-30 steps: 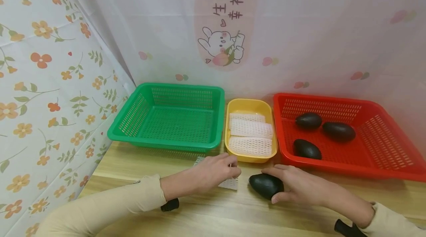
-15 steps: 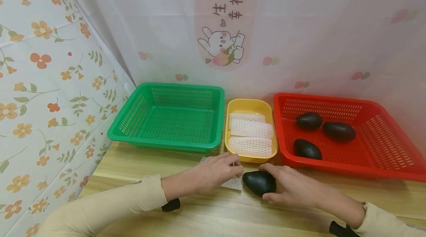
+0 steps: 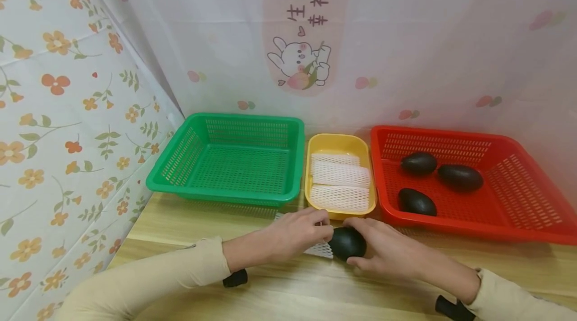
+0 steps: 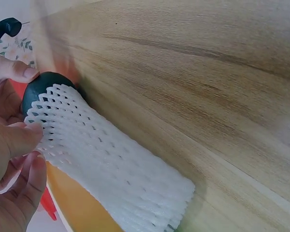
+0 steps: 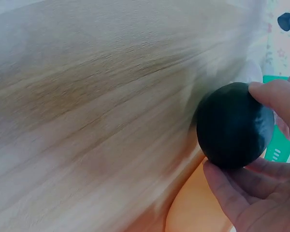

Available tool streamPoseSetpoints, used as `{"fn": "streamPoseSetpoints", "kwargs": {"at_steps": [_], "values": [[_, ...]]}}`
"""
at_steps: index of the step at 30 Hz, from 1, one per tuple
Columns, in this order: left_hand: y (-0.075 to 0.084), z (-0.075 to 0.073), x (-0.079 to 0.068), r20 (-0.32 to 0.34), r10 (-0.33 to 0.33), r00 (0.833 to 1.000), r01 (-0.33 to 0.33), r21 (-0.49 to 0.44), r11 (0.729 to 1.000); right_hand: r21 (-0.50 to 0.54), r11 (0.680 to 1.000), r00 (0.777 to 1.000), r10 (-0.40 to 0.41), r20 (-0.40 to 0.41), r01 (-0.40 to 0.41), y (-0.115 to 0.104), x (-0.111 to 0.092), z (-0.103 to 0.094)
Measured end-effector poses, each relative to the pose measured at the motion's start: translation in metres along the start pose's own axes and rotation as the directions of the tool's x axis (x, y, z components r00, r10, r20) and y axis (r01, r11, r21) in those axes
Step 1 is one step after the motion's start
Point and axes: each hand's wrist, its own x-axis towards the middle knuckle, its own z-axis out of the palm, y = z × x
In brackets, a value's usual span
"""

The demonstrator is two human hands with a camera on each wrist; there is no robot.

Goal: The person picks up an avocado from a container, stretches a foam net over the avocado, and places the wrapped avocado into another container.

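Observation:
My right hand (image 3: 387, 248) grips a dark avocado (image 3: 349, 244) by its rounded end, thumb on one side and fingers on the other. The left hand (image 3: 293, 235) pinches the mouth of a white foam net sleeve (image 4: 111, 150) between thumb and fingers. In the left wrist view, the avocado's narrow end lies inside that mouth, dark skin showing through the mesh, while the rest of the sleeve stretches away flat. The right wrist view has the avocado (image 5: 234, 125) with its bare rounded end toward the camera. From the head, my left hand covers much of the sleeve.
A green basket (image 3: 225, 196) stands at the back left. Beside it, a yellow tray (image 3: 341, 140) holds several white foam net sleeves (image 3: 340, 173). The red basket (image 3: 500, 206) at the right contains three dark avocados (image 3: 461, 177). A patterned cloth (image 3: 405, 50) hangs behind.
My right hand has moved the avocado leftward over the table, from apart from the sleeve to into its mouth. The left hand has shifted slightly right, still holding the sleeve.

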Motion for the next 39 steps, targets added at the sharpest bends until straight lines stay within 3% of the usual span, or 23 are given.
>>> {"fn": "streamPoseSetpoints", "kwargs": {"at_steps": [16,23,39], "values": [[0.003,0.003,0.002,0.006,0.016,1.000,-0.016,-0.008,1.000,0.046,0.998,0.998,0.042,-0.038,-0.040,-0.006,0.010,0.006],[0.005,0.005,0.002,-0.028,0.039,0.999,-0.039,-0.014,0.999,0.021,0.999,0.995,0.027,-0.096,-0.025,-0.009,0.010,0.011],[0.005,0.008,0.002,-0.074,0.036,0.997,-0.041,-0.068,0.997,0.008,1.000,0.992,0.006,-0.124,-0.005,-0.011,0.008,0.014]]}}
